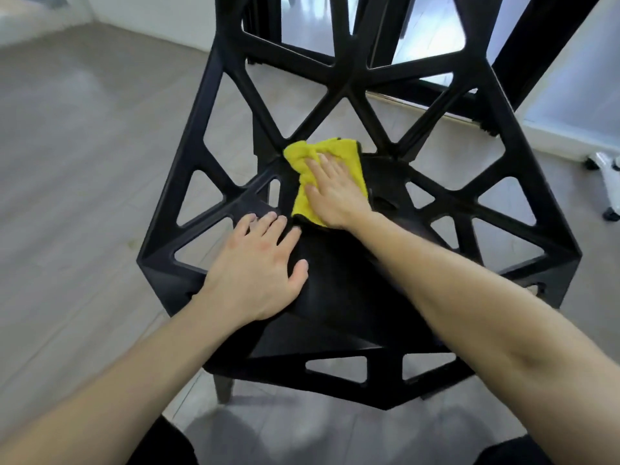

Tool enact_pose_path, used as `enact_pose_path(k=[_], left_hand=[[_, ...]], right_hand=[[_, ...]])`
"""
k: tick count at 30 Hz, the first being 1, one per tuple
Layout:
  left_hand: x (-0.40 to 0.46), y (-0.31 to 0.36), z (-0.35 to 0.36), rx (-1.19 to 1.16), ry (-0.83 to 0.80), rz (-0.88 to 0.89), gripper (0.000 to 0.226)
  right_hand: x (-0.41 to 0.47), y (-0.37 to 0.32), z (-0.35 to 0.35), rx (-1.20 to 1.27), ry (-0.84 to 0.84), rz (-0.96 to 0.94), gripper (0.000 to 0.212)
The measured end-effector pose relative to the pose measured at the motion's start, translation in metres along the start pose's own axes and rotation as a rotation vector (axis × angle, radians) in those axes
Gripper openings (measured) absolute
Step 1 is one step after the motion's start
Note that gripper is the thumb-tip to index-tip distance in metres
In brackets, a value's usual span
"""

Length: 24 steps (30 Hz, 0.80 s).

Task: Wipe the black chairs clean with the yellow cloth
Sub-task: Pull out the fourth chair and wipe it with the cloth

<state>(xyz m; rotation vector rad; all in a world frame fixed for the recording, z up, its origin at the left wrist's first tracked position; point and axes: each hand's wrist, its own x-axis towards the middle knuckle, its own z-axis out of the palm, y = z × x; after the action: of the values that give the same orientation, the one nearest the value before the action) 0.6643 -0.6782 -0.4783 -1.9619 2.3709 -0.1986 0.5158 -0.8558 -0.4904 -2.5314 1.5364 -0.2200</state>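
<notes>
Black chair [335, 303] fills the middle of the view, seen from above: solid seat panel in the centre, open triangular lattice on both sides and up the backrest at the far end. Front edge nearest, with two triangular cut-outs; one front leg [224, 389] shows below at near left.

Grey wood-look floor [84, 162] lies all round and shows through the lattice gaps. At far right, well apart from the chair, a white frame on dark castors [605, 176]. Beyond the backrest, more dark uprights [536, 45] and pale glass or wall; blurred, cannot tell more.

Both bare forearms reach in from the near edge and cover parts of the seat front.

Left hand [258, 260] rests flat on the near-left part of the seat panel, fingers straight and slightly spread, thumb out to the right, holding nothing.

Yellow cloth [315, 169] lies farther in, on the seat where it meets the base of the backrest, bunched at its far-left corner, a dark edge showing along its right side. Right hand [332, 193] presses down on it, palm flat, fingers extended toward the far left, not curled round the fabric. The hand hides the middle of the cloth.
</notes>
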Motion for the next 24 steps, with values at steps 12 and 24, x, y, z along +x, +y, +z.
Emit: enact_pose_path(k=[12,24], left_hand=[[-0.003,0.003,0.001,-0.079,0.046,-0.014,0.073],[-0.004,0.0,-0.006,-0.191,0.162,0.013,0.056]], right_hand=[[-0.029,0.073,-0.013,-0.093,0.057,0.122,0.066],[-0.065,0.085,-0.017,-0.061,0.098,0.182,0.066]])
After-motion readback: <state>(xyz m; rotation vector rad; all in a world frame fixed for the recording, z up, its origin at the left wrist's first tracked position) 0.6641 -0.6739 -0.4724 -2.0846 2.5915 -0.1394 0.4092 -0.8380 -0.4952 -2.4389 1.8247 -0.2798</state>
